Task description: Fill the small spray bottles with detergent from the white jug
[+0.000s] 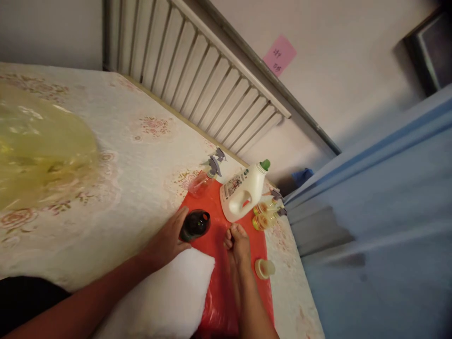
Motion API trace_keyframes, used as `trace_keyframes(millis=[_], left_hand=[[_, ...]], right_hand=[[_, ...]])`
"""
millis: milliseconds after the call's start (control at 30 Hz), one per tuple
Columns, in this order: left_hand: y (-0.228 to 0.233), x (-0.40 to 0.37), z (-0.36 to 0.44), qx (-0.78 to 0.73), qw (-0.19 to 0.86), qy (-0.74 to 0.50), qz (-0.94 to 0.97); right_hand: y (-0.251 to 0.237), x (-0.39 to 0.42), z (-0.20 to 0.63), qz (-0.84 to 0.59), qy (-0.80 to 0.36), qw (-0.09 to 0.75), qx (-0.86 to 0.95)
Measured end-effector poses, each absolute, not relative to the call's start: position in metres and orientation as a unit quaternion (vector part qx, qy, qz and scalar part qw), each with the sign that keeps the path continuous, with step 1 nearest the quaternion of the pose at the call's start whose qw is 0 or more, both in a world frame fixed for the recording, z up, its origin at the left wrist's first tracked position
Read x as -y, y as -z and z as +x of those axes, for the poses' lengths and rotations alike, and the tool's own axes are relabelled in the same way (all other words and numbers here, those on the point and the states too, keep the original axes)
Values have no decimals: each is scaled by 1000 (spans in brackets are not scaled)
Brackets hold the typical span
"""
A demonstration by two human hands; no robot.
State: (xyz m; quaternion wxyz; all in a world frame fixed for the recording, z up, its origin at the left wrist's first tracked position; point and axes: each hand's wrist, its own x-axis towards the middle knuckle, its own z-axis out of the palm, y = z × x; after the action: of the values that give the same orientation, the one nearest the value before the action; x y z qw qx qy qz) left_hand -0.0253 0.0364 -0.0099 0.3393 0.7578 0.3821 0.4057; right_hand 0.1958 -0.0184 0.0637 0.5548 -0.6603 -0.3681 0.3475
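A dark bottle [195, 226] stands on a red plastic sheet [221, 287], its mouth facing up towards me. My left hand [173, 233] grips its left side, fingers and thumb curved round it. Close by on the right, my right hand [238, 242] is closed with its fingers curled in; whatever they may hold is hidden. Just beyond that hand stands a white jug [236, 202] with a handle and a green cap [264, 165]. Below the left hand lies a thick white cloth or pad [169, 296], partly covered by my forearm.
Behind the dark bottle is a clear spray bottle [202, 182] with a grey trigger. Small yellowish bottles [261, 221] and a pale cup-like container [263, 269] sit at right. A yellow plastic bag [45, 150] lies left. A radiator [197, 70] and blue curtain [377, 226] border the table.
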Motion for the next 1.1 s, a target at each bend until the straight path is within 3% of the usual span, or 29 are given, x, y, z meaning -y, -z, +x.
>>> trace_keyframes(millis=[233,567,800,933,1100], left_hand=[[10,6,-32,-422,177,-378,805],[9,10,-25,-411,34,-251,876],[6,3,-21,-438,21,-191,878],[6,0,-20,-443,14,-179,878],[3,0,-18,-444,11,-167,880]], right_hand=[[-98,108,210,-461,-517,670,269],[-105,208,251,-413,-507,727,211],[-87,271,287,-442,-451,751,193],[-66,314,318,-612,-309,704,185],[-32,371,352,-708,-189,664,148]])
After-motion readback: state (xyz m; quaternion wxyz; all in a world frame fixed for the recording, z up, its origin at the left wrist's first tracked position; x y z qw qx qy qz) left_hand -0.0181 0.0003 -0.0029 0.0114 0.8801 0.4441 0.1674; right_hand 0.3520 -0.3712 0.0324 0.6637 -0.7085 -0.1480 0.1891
